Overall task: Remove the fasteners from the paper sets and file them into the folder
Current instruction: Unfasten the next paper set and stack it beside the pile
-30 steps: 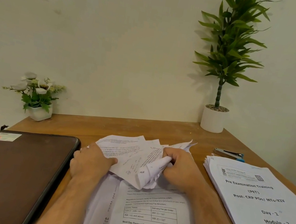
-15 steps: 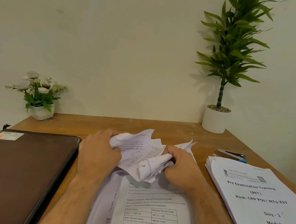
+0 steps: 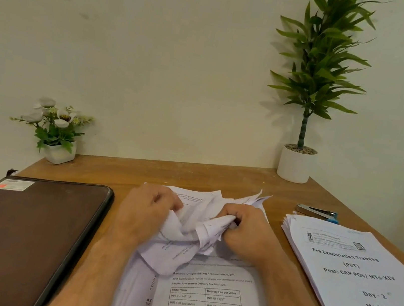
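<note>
Near edge of the desk [image 3: 218, 178], centre: the paper set [image 3: 207, 300] lies flat, printed table face up, its far end folded back and bunched into a crumpled wad [image 3: 190, 240].

Risk, judged: the wad is squeezed between both fists near where a fastener would sit. I cannot see any staple or clip. If the hands pull apart with the fastener still in, the corner sheets are likely to tear; the creases already pressed in would make flat filing harder. A loose staple could also drop among the sheets unseen.

Left hand [image 3: 146, 212]: knuckles up, fingers curled tight round the left side of the wad, forearm running in from the near edge.
Right hand [image 3: 249, 234]: same pose, mirrored, fingers [image 3: 235, 214] clenched on the right side of the wad, thumb hidden.

Left side of desk: brown folder [image 3: 18, 235], closed, flat, just beside the left forearm.
Right side: second stack [image 3: 359, 284], cover sheet up.
Farther, right: staple remover [image 3: 317, 212], untouched, just beyond that stack.
Far corners: flower pot [image 3: 58, 151] left, tall plant [image 3: 296, 164] right.
</note>
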